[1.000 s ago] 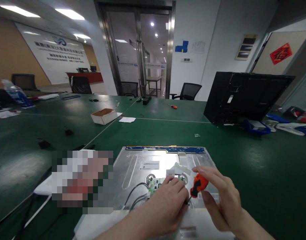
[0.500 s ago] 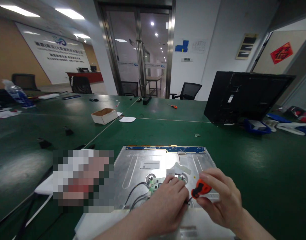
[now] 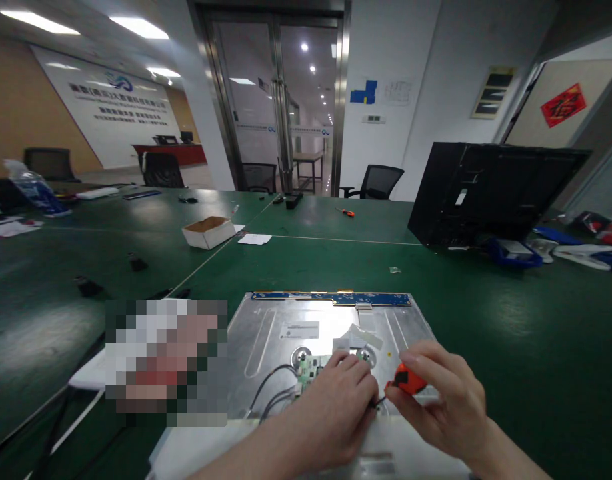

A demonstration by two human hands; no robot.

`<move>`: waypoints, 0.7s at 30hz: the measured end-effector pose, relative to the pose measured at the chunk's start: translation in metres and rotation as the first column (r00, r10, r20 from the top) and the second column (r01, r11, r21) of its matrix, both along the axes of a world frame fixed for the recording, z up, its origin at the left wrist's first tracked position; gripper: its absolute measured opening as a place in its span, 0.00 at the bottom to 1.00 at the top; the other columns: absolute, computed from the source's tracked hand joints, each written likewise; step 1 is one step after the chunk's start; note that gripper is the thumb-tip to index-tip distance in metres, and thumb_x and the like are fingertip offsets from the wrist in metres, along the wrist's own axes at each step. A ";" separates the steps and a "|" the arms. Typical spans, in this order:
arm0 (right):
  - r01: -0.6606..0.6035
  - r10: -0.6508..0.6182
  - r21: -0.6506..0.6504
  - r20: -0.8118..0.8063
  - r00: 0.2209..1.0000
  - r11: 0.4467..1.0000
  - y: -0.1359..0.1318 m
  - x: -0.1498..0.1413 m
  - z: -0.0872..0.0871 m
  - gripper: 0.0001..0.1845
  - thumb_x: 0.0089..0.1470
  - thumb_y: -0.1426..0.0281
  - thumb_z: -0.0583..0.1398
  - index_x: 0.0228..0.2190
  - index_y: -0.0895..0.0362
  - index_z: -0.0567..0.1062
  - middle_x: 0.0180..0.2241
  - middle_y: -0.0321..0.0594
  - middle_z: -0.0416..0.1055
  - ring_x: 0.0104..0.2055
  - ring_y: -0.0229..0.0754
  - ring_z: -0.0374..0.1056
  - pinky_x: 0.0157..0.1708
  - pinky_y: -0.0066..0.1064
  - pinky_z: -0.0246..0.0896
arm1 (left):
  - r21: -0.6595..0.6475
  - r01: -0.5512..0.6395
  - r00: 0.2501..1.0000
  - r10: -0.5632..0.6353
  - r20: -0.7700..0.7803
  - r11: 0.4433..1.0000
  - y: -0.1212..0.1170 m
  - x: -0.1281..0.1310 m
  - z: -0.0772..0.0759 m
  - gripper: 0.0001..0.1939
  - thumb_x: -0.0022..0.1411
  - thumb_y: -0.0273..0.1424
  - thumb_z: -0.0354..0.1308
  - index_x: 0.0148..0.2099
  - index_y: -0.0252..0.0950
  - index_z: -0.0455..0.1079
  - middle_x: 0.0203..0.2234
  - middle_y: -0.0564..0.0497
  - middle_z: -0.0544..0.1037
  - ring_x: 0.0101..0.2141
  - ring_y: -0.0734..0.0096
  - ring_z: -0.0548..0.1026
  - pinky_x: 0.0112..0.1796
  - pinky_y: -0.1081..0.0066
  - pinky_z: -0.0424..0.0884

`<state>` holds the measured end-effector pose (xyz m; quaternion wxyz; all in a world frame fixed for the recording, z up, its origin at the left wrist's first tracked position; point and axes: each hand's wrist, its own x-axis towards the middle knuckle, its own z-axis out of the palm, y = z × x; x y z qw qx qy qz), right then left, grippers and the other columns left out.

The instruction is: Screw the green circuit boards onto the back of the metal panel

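My right hand grips the orange and black handle of a short screwdriver between thumb and fingers. Its thin dark shaft slants down to the left and ends beside my left hand, where the tip is hidden. Curled over a green circuit board, my left hand has its fingers pressed together; what they grip is covered. The board lies on the silvery metal back of a display panel. Black cables run from the board's left side. A blue circuit strip lines the panel's far edge.
Left of the panel lies a blurred-out patch with cables near it. Farther off are an open white box, paper and another orange screwdriver. A black monitor housing stands at the right, with a blue tray beside it.
The screwdriver handle has turned and tipped lower to the right. My right thumb and fingers have closed in around it. My left hand has stayed in place on the board.
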<state>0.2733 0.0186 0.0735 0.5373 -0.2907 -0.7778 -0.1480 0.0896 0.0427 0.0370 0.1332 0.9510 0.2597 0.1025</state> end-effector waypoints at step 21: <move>-0.061 0.062 -0.044 0.014 0.998 0.997 0.000 -0.002 0.001 0.16 0.62 0.71 0.58 0.51 0.55 0.66 0.24 0.33 0.71 0.23 0.38 0.70 0.21 0.26 0.66 | -0.013 0.011 1.000 -0.011 -0.016 1.000 0.002 -0.001 0.001 0.12 0.66 0.27 0.53 0.52 0.37 0.65 0.45 0.45 0.73 0.47 0.55 0.70 0.53 0.54 0.61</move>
